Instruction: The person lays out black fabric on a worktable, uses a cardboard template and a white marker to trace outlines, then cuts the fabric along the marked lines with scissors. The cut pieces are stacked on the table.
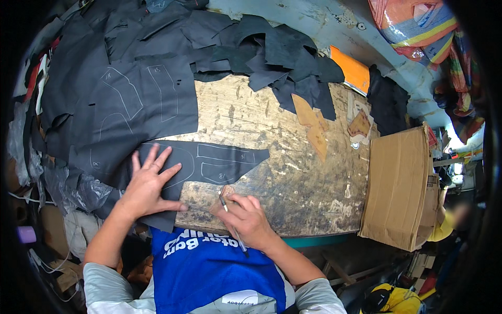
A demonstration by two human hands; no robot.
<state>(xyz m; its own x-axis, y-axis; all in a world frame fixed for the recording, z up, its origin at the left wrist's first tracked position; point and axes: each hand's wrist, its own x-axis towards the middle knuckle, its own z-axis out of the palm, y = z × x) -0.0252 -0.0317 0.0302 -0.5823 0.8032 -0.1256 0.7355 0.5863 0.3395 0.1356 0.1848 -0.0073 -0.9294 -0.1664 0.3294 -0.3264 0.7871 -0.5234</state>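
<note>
My left hand (148, 184) lies flat with fingers spread on a black sheet of material (209, 163) that carries pale traced outlines. My right hand (246, 219) is closed around a thin dark pen (234, 226) and also pinches a small brown cardboard template (224, 198) against the worn wooden table (272, 136), just below the sheet's lower edge. A larger black sheet (130, 102) with more traced shapes lies behind the left hand.
Piles of black offcuts (272, 57) cover the table's far side. Brown cardboard templates (312, 123) lie at the right, beside an orange board (351, 70) and a flattened cardboard box (400, 188). Plastic wrap (73, 188) hangs at the left edge.
</note>
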